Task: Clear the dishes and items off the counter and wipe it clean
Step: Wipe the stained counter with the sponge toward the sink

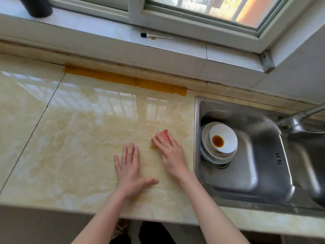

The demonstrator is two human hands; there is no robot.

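Observation:
My right hand (169, 152) presses flat on a pink sponge (165, 136) on the beige marble counter (70, 138), just left of the sink. A small yellowish smear (152, 147) lies at the sponge's left edge. My left hand (129, 170) rests palm down on the counter beside it, fingers spread, holding nothing. In the steel sink (263, 155) sits a stack of white plates (205, 138) topped by a white bowl (223, 139) with a brown sauce spot inside.
A faucet (297, 120) stands at the sink's far right. Yellow tape (123, 80) runs along the counter's back edge. On the window sill lie a small brush (154, 36) and a dark cylinder (37, 6) at the far left.

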